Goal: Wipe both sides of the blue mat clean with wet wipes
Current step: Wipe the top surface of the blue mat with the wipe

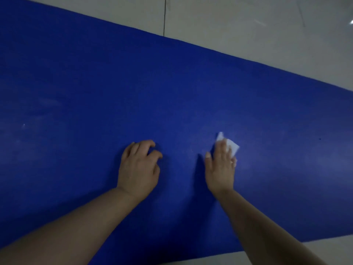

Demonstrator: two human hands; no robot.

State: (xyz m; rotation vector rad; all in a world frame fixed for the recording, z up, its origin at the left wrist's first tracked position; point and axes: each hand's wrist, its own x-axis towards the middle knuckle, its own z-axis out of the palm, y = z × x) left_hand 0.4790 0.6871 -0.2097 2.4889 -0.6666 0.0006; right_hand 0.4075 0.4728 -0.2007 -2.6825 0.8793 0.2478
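The blue mat (133,88) lies flat on the floor and fills most of the view, with faint pale smears across its surface. My right hand (221,167) lies flat on the mat with straight fingers, pressing a white wet wipe (232,147) that sticks out beyond the fingertips. My left hand (139,167) rests on the mat to the left of it, its fingers curled with the tips touching the mat and nothing in them.
Pale tiled floor (248,25) shows beyond the mat's far edge, with a dark grout line (164,16) running away from me. A strip of floor (328,243) also shows at the mat's near edge, bottom right.
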